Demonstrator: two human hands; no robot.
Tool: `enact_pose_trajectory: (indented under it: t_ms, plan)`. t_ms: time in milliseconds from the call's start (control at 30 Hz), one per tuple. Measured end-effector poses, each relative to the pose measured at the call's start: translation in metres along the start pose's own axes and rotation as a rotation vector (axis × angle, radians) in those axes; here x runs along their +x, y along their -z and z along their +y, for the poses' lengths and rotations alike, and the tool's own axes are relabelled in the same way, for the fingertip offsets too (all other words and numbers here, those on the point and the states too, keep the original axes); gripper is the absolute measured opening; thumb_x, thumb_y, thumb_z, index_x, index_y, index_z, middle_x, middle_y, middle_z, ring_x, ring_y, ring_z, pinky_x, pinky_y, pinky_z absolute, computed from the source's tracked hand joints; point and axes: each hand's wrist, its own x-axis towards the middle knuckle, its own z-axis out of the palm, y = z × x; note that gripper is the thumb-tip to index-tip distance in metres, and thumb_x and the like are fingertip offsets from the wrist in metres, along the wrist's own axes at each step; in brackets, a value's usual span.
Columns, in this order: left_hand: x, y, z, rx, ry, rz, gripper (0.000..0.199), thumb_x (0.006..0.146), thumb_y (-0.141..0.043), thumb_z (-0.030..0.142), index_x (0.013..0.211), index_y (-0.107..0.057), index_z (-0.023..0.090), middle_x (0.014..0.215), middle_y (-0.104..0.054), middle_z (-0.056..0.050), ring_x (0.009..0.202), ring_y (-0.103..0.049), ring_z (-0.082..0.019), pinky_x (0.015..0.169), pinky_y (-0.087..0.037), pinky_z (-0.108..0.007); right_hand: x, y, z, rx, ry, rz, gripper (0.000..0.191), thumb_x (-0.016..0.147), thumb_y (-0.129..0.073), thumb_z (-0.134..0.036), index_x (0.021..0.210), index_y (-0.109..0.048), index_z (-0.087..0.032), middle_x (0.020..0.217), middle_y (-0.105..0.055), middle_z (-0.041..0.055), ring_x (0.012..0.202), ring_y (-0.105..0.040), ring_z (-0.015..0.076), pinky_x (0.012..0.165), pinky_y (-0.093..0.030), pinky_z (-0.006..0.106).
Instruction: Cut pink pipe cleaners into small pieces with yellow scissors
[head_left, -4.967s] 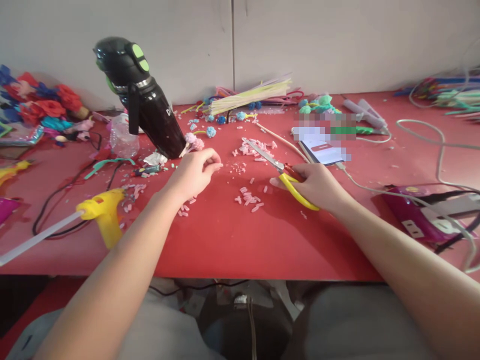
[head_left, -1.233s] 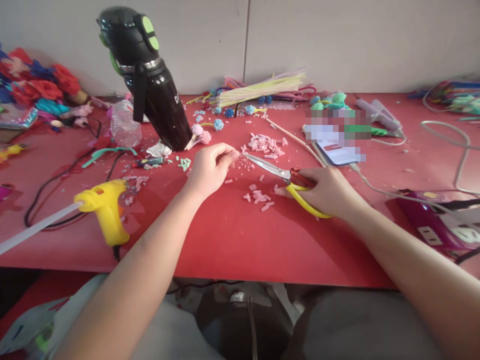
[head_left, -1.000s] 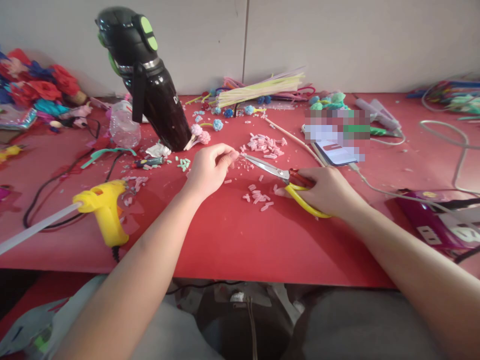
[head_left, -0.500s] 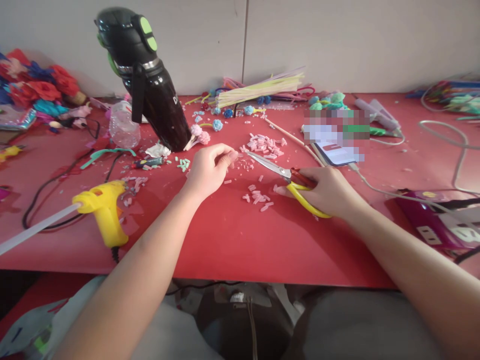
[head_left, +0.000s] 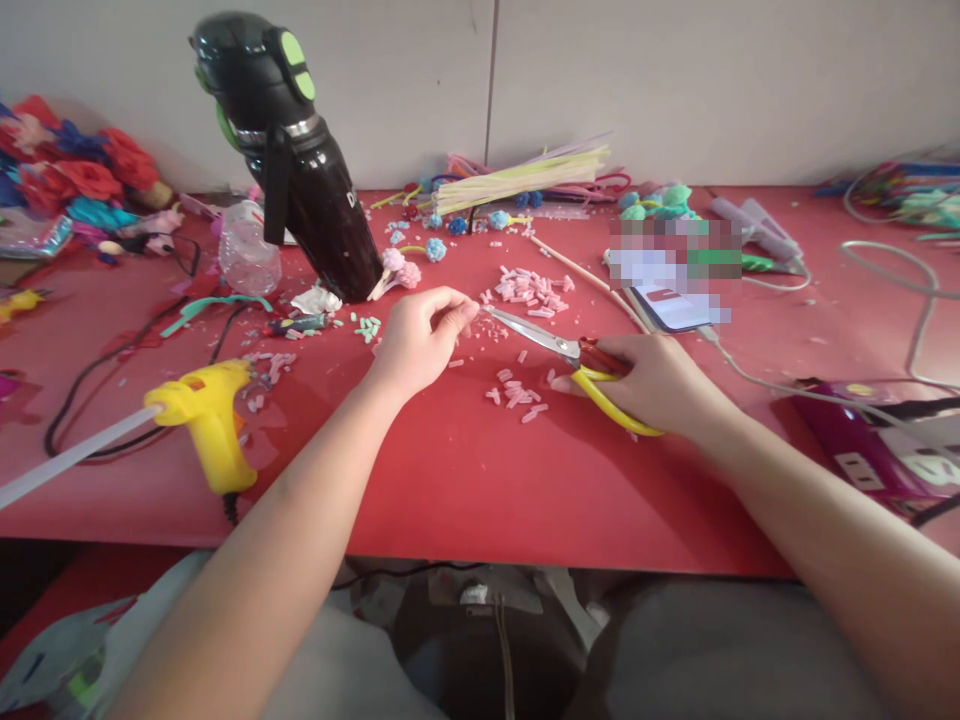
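In the head view my left hand (head_left: 424,340) is closed in a pinch above the red table. A small pale pink piece (head_left: 485,308) shows at its fingertips, partly hidden by them. My right hand (head_left: 660,380) is wrapped round the yellow and red handles of a pair of scissors (head_left: 538,333). The blades look nearly closed, and their tip points left, at the pinched piece. Behind the blades lies a pile of short pink pieces (head_left: 529,290). A smaller group of pink pieces (head_left: 516,390) lies in front of them.
A black bottle (head_left: 319,210) stands at the back left, near a yellow glue gun (head_left: 206,410) with its cord. A phone (head_left: 671,300) with a cable lies to the right. Bundled pale sticks (head_left: 521,180) lie along the wall. The red table's front edge (head_left: 562,563) runs below my arms.
The scissors have shifted slightly left, bringing their tip closer to my left fingertips, and the blades look a little more closed. My left hand has barely moved.
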Motion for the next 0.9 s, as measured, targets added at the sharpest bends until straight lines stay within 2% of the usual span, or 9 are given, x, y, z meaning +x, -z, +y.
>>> enact_pose_trajectory:
  t_ms: [300,567,900]
  plan:
    - [-0.0001,-0.0013,-0.0005,-0.013,0.001,-0.001,0.046,0.103,-0.068,0.061,0.08,-0.068,0.021,0.072,-0.072,-0.004,0.068,-0.063,-0.018,0.066,-0.049,-0.032,-0.0005,0.0013,-0.0044,0.006,-0.033,-0.004,0.082,0.067,-0.073,-0.098,0.063,-0.036,-0.026,0.062,-0.032,-0.0003,0.063,-0.032,0.0161,0.056,-0.026,0.036]
    - [-0.0005,-0.0008,0.0015,-0.035,0.01,0.003,0.033,0.103,-0.065,0.038,0.075,-0.065,0.02,0.07,-0.07,-0.002,0.066,-0.062,-0.017,0.066,-0.048,-0.03,-0.006,0.0043,-0.0042,0.03,0.008,-0.005,0.086,0.063,-0.062,-0.108,0.065,-0.036,-0.026,0.062,-0.03,-0.0033,0.064,-0.03,0.0149,0.058,-0.025,0.035]
    - [-0.0003,-0.0011,0.0024,-0.011,-0.009,0.004,0.031,0.103,-0.064,0.034,0.075,-0.065,0.02,0.068,-0.069,-0.002,0.065,-0.062,-0.016,0.066,-0.048,-0.03,-0.0023,0.004,-0.0026,0.017,0.011,-0.022,0.088,0.059,-0.061,-0.111,0.063,-0.036,-0.026,0.061,-0.03,-0.003,0.063,-0.029,0.0147,0.055,-0.025,0.034]
